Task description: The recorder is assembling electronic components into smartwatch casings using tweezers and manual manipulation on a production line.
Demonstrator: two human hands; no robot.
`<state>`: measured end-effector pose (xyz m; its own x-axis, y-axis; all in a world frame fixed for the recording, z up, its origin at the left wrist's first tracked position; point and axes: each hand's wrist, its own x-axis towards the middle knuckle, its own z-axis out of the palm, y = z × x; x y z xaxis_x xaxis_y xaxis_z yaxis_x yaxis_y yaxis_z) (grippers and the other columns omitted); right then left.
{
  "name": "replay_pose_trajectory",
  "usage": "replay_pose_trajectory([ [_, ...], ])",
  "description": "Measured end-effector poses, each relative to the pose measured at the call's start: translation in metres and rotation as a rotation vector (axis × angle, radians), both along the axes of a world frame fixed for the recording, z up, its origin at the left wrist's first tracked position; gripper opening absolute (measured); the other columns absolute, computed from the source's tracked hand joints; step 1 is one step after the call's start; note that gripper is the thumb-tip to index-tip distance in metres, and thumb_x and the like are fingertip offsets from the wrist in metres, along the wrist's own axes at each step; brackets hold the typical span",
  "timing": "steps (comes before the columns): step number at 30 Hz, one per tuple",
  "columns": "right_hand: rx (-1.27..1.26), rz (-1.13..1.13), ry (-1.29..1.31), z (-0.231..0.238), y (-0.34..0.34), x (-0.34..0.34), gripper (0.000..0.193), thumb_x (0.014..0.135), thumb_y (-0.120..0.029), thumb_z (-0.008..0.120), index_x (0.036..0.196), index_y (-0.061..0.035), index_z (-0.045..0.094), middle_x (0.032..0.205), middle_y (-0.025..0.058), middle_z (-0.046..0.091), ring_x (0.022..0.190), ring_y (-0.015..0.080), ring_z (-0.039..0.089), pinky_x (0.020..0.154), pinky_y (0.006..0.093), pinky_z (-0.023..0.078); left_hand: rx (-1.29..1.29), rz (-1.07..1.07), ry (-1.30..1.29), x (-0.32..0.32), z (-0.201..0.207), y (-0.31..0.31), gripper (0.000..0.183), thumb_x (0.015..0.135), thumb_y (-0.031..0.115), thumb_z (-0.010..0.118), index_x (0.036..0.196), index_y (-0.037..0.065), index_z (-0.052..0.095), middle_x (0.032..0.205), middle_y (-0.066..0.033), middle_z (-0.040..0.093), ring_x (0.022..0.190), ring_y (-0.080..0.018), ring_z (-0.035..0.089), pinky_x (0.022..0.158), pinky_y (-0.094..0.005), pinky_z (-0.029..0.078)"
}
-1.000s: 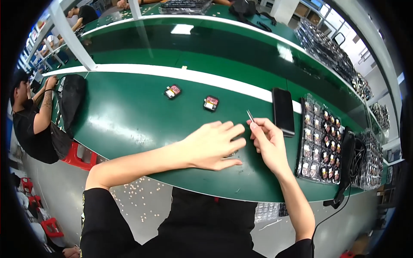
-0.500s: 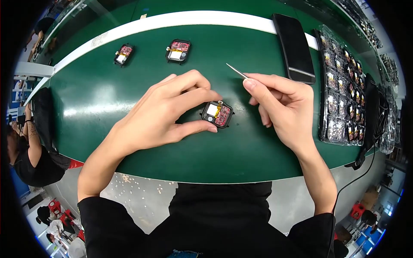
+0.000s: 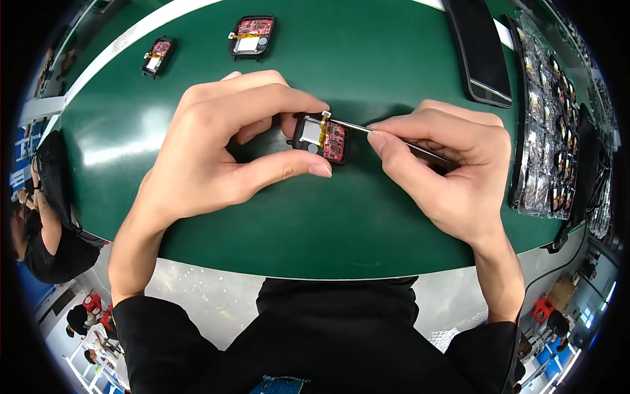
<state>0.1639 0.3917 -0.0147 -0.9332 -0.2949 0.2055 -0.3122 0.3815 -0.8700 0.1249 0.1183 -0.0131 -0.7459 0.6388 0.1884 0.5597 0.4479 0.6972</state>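
Observation:
A small black watch case (image 3: 346, 146) lies face up on the green table, with a red circuit board, a white battery block and a yellow flex strip inside. My left hand (image 3: 210, 141) grips it, index finger at its upper edge and thumb along its lower edge. In my right hand (image 3: 453, 167), thumb and fingers pinch slim metal tweezers (image 3: 410, 142). Their tip reaches the small white connector (image 3: 325, 115) at the end of the yellow strip, on the case's upper edge. The rear of the tweezers is hidden in my palm.
Farther off on the green table (image 3: 295, 240) lie two similar watch cases, a larger one (image 3: 252, 37) and a smaller one (image 3: 157, 56). A black phone-like slab (image 3: 478, 52) lies at the back right. Clear trays (image 3: 545, 125) of watch parts stand at the right, beside cables.
My right hand has moved the tweezers down and left, from the air to the connector. The case is shifted slightly up and left in view. The whole view has shifted a little.

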Motion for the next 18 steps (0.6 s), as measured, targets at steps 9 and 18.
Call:
replay_pose_trajectory([
  [9, 0.041, -0.008, 0.087, -0.0049, -0.0042, -0.0027, 0.006, 0.089, 0.003, 0.084, 0.095, 0.0046, 0.083, 0.069, 0.0031, 0.068, 0.056, 0.0044, 0.055, 0.051, 0.0225, 0.035, 0.007, 0.013, -0.025, -0.0012, 0.0012, -0.0001, 0.059, 0.067, 0.021, 0.102, 0.118, -0.001, 0.083, 0.077, -0.0023, 0.058, 0.066, -0.0129, 0.044, 0.062, -0.0299, 0.034],
  [18, 0.06, -0.025, 0.276, -0.0102, -0.0001, -0.0003, 0.019, 0.083, 0.006, 0.086, 0.102, 0.0022, 0.086, 0.069, 0.0029, 0.067, 0.054, 0.0052, 0.052, 0.05, 0.0242, 0.034, 0.044, 0.079, -0.088, 0.0025, 0.0024, -0.0002, 0.056, 0.069, 0.013, 0.1, 0.12, -0.001, 0.082, 0.083, -0.0022, 0.065, 0.063, -0.01, 0.041, 0.061, -0.0266, 0.034],
])
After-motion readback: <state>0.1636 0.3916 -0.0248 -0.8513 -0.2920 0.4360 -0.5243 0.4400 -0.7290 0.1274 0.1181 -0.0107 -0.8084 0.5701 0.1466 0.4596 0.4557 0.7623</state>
